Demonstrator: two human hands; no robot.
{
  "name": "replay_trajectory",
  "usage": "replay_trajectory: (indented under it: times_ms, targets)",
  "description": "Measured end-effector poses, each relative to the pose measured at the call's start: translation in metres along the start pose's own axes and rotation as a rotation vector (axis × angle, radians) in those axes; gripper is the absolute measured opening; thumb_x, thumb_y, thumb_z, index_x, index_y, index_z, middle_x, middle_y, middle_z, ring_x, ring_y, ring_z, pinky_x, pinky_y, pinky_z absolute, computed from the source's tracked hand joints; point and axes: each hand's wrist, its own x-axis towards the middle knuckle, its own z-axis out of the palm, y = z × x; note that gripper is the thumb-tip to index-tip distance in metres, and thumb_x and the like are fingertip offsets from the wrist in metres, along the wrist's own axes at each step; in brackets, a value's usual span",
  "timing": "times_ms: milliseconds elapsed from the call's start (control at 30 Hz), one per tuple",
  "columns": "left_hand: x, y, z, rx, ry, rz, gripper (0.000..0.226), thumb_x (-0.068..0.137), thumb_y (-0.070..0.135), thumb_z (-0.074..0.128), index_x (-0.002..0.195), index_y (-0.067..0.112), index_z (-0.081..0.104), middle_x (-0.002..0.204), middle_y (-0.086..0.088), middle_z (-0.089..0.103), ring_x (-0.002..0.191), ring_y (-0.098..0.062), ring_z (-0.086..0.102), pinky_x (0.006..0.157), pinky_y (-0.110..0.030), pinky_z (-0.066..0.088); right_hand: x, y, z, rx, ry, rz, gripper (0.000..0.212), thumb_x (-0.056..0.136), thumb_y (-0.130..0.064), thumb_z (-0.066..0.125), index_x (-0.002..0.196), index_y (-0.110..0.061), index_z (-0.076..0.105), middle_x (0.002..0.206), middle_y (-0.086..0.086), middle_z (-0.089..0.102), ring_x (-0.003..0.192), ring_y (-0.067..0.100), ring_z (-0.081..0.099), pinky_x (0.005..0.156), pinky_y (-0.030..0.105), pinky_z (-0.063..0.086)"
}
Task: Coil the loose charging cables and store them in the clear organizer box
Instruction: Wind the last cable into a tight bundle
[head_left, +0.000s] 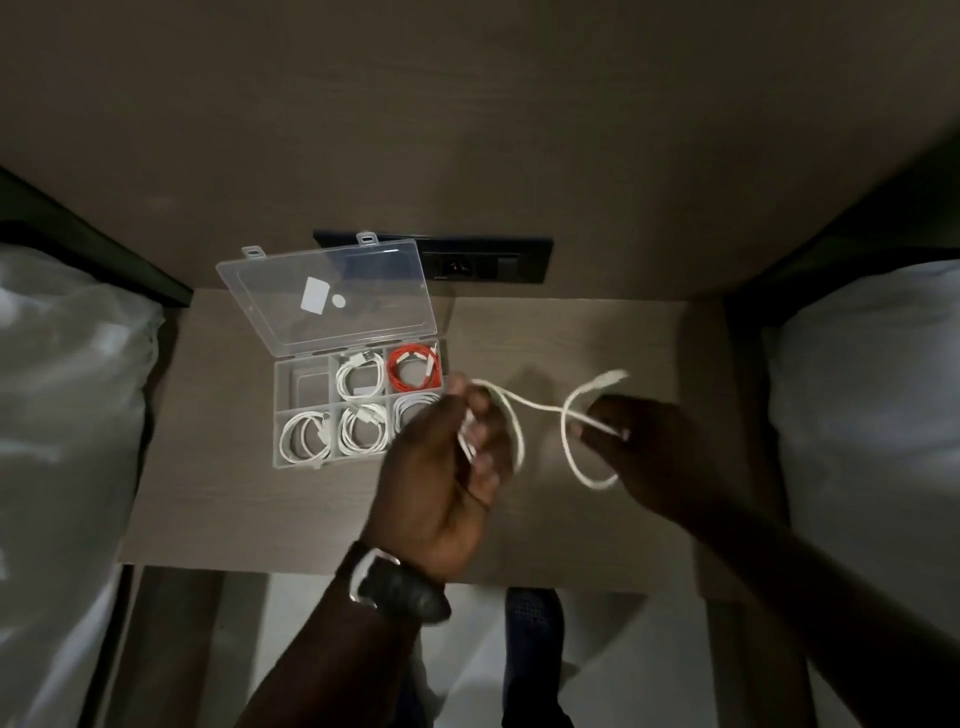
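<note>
Floor: pale, dim, seen below the table's near edge.
Left wrist: banded by a dark wristwatch (397, 582).
Surface: light wood-grain bedside table (234, 493), flanked by white bedding (67, 389) on both sides.
Left hand (447, 467): raised over the table, fingers curled shut around gathered loops of a loose white charging cable (540, 408).
Right hand (649, 447): just right of the left, pinching the same cable near its free end; one loop hanging under the fingers, plug tip arching above.
Clear plastic six-compartment organizer box (280, 415): on the table, left of the hands, hinged lid (327, 296) open; coiled white cables in four compartments, coiled orange cable (414, 369) far right, far-left one without a coil.
Wall: brown panel with dark socket plate (483, 265) behind the box.
</note>
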Motion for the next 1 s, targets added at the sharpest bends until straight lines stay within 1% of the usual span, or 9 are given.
replay_trajectory:
  times_ms: [100, 167, 333, 433, 533, 600, 733, 867, 1000]
  targets:
    - [0.022, 0.030, -0.008, -0.289, 0.117, 0.219, 0.016, 0.093, 0.012, 0.040, 0.087, 0.013, 0.054, 0.075, 0.001, 0.047, 0.062, -0.010, 0.046, 0.056, -0.018, 0.043, -0.034, 0.005, 0.041, 0.159, -0.196, 0.039, 0.005, 0.089, -0.024, 0.063, 0.084, -0.024, 0.062, 0.072, -0.006, 0.064, 0.069, 0.015, 0.063, 0.067, 0.038, 0.052]
    - [0.036, 0.034, -0.018, -0.258, 0.200, 0.271, 0.014, 0.092, 0.009, 0.042, 0.089, 0.011, 0.056, 0.077, -0.001, 0.050, 0.065, -0.011, 0.049, 0.059, -0.020, 0.046, -0.043, 0.007, 0.047, 0.328, -0.272, 0.129, 0.015, 0.091, -0.015, 0.058, 0.081, -0.026, 0.061, 0.065, -0.005, 0.064, 0.056, 0.010, 0.061, 0.060, 0.038, 0.054]
    - [0.059, 0.007, -0.027, 0.312, 0.475, 0.416, 0.019, 0.102, 0.004, 0.038, 0.097, 0.001, 0.055, 0.079, -0.008, 0.057, 0.070, -0.018, 0.057, 0.074, -0.032, 0.046, -0.070, -0.013, 0.040, 0.580, -0.364, -0.047, 0.009, 0.088, -0.030, 0.064, 0.081, -0.024, 0.067, 0.067, 0.002, 0.065, 0.054, 0.008, 0.059, 0.054, 0.029, 0.047]
    - [0.056, -0.020, -0.046, 0.985, 0.350, 0.564, 0.017, 0.099, 0.000, 0.041, 0.102, 0.002, 0.057, 0.089, -0.002, 0.062, 0.080, -0.013, 0.058, 0.077, -0.023, 0.046, -0.058, -0.022, 0.019, 0.553, -0.365, -0.136, 0.015, 0.083, -0.042, 0.064, 0.080, -0.027, 0.064, 0.065, -0.002, 0.064, 0.053, 0.006, 0.059, 0.054, 0.024, 0.047]
    - [0.049, -0.030, -0.051, 1.522, 0.111, 0.583, 0.015, 0.097, 0.010, 0.050, 0.086, 0.015, 0.059, 0.070, 0.012, 0.062, 0.065, -0.009, 0.059, 0.063, -0.031, 0.046, -0.038, -0.025, -0.004, 0.494, -0.393, -0.237, 0.007, 0.087, -0.042, 0.062, 0.085, -0.036, 0.064, 0.067, -0.013, 0.066, 0.057, 0.006, 0.063, 0.056, 0.016, 0.047]
    - [0.045, -0.027, -0.042, 1.391, -0.038, 0.338, 0.038, 0.101, 0.037, 0.045, 0.066, 0.026, 0.058, 0.050, 0.012, 0.055, 0.051, -0.004, 0.051, 0.057, -0.031, 0.039, -0.022, -0.021, -0.012, 0.543, -0.352, -0.235, 0.007, 0.093, -0.037, 0.062, 0.088, -0.036, 0.066, 0.072, -0.010, 0.068, 0.058, 0.006, 0.064, 0.055, 0.018, 0.049]
    - [0.030, -0.012, -0.034, 0.815, -0.151, -0.036, 0.075, 0.088, 0.075, 0.034, 0.057, 0.011, 0.059, 0.043, 0.002, 0.042, 0.039, -0.012, 0.038, 0.043, -0.019, 0.032, 0.015, -0.013, -0.009, 0.654, -0.183, -0.175, 0.016, 0.097, -0.029, 0.060, 0.083, -0.024, 0.066, 0.064, -0.001, 0.062, 0.053, 0.011, 0.057, 0.051, 0.028, 0.047]
    - [0.025, 0.003, -0.031, -0.079, -0.147, -0.072, 0.038, 0.096, 0.041, 0.046, 0.067, 0.017, 0.054, 0.050, 0.007, 0.043, 0.039, -0.005, 0.036, 0.040, -0.017, 0.020, 0.031, -0.022, 0.019, 0.383, -0.185, -0.289, 0.014, 0.095, -0.034, 0.061, 0.084, -0.025, 0.061, 0.060, -0.008, 0.059, 0.054, 0.009, 0.057, 0.056, 0.032, 0.048]
    - [0.034, 0.022, -0.049, -0.340, 0.071, 0.159, 0.033, 0.103, 0.023, 0.033, 0.078, 0.017, 0.053, 0.063, 0.006, 0.048, 0.053, -0.007, 0.044, 0.053, -0.018, 0.036, 0.008, -0.037, 0.059, 0.167, -0.410, -0.408, 0.009, 0.097, -0.032, 0.054, 0.103, -0.028, 0.048, 0.078, -0.015, 0.055, 0.072, 0.013, 0.060, 0.064, 0.030, 0.045]
